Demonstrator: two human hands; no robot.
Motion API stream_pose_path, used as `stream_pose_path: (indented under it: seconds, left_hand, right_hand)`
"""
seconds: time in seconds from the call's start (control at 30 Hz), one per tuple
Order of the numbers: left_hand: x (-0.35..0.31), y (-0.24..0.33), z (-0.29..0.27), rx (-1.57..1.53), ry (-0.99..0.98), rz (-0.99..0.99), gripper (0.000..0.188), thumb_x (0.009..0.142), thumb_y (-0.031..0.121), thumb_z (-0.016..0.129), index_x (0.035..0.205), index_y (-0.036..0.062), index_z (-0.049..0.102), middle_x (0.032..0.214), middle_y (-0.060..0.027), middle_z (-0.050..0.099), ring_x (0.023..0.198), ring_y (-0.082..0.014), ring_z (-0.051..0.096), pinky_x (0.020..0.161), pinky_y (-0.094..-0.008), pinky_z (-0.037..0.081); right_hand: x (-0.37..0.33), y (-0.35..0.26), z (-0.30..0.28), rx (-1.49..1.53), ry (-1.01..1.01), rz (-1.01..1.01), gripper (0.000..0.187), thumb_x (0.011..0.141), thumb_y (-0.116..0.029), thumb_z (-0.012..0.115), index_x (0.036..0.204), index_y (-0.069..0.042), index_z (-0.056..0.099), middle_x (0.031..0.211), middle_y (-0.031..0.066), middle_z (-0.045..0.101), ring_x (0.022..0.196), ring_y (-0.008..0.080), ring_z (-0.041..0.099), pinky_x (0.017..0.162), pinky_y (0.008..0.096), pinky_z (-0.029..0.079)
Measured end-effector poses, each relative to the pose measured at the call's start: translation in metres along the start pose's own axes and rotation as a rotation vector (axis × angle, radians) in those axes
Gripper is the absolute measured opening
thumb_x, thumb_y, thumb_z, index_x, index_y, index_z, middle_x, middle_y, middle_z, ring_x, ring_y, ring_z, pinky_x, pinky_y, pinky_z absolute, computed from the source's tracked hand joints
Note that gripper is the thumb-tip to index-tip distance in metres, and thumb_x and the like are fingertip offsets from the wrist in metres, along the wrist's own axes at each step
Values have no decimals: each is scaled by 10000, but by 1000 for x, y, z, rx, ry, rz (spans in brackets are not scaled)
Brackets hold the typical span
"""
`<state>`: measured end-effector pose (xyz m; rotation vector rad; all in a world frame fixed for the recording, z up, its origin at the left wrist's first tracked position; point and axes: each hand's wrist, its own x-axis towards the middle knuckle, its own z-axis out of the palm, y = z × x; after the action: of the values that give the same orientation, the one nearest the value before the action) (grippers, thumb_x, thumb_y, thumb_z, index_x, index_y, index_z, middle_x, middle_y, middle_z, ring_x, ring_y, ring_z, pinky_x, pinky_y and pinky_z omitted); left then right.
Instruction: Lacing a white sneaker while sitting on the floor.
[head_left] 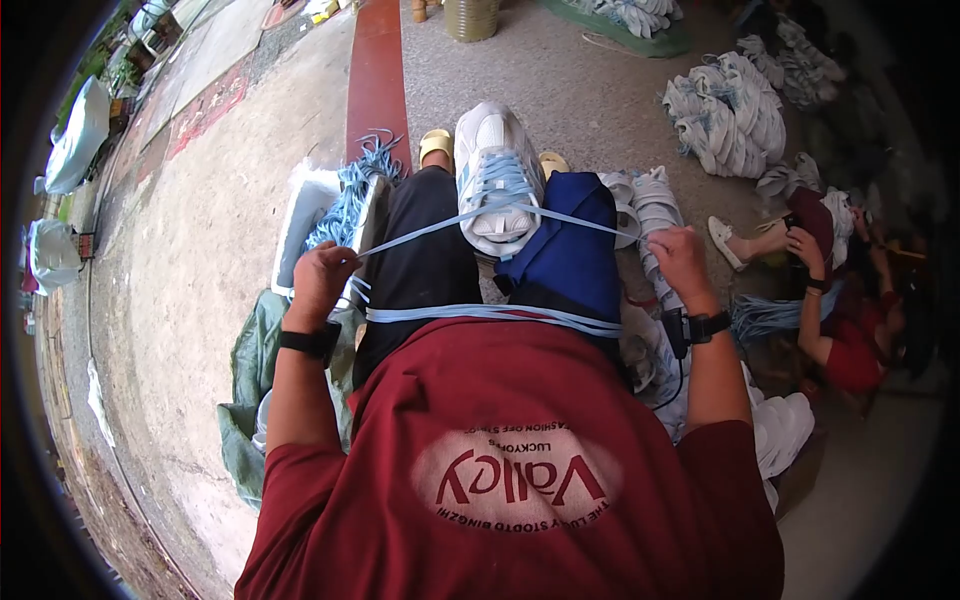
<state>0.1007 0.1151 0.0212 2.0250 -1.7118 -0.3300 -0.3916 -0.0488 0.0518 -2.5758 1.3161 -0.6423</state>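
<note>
Between my knees rests a white sneaker [491, 128] with light blue laces threaded through its upper eyelets. From it the two ends of one shoelace [420, 233] stretch out sideways, pulled taut. My left hand [325, 268] is closed on the left end, beside a box of laces. Out to the right, my right hand [682, 256] pinches the other end. More light blue laces [490, 314] lie in a bundle across my lap. A blue cloth [576, 240] covers my right thigh.
A white foam box [303, 222] of loose blue laces stands left of my leg, above a green sack [250, 385]. White shoe uppers [728, 115] are heaped at the right. A co-worker's arm [815, 315] shows at far right. A metal tin [471, 18] stands ahead.
</note>
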Motion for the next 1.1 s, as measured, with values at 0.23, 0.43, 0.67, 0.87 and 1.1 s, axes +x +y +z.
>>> stream_pose_path:
  seconds: [0.23, 0.43, 0.67, 0.87, 1.1]
  left_hand:
    - [-4, -45, 2, -125, 94, 101, 75, 680, -23, 683, 686, 16, 620, 708, -103, 583, 657, -239, 578, 593, -331, 449]
    - [-18, -81, 18, -311, 15, -80, 39, 755, 1, 647, 767, -35, 641, 704, -77, 640, 613, -144, 574, 571, -268, 451]
    - [-9, -53, 12, -454, -154, -434, 70, 802, 27, 617, 805, -40, 640, 634, -37, 603, 535, -77, 528, 489, -220, 399]
    - [-1, 10, 19, -1133, -374, -368, 220, 895, 211, 542, 766, 37, 580, 595, -15, 548, 463, -67, 456, 413, -203, 315]
    - [77, 145, 45, -1058, -752, -87, 175, 882, 199, 575, 851, 31, 613, 853, -46, 660, 650, -71, 581, 533, -172, 412]
  right_hand:
    - [10, 23, -34, -387, 32, -107, 49, 684, -19, 570, 659, -61, 577, 662, 147, 537, 695, 321, 547, 649, 421, 421]
    - [18, 29, -27, -215, 72, -44, 61, 713, -52, 546, 656, -54, 524, 730, 145, 519, 738, 347, 541, 624, 437, 427]
    - [3, 46, -12, -274, -95, 76, 73, 739, -88, 546, 678, -49, 537, 668, 145, 523, 674, 361, 546, 588, 445, 430]
    - [44, -6, 27, 651, -185, 392, 103, 728, -57, 654, 681, -18, 571, 628, 75, 595, 548, 193, 588, 506, 324, 465]
    - [83, -81, 85, 991, -235, 266, 117, 732, 32, 611, 642, -12, 551, 659, 78, 597, 594, 130, 584, 582, 239, 471]
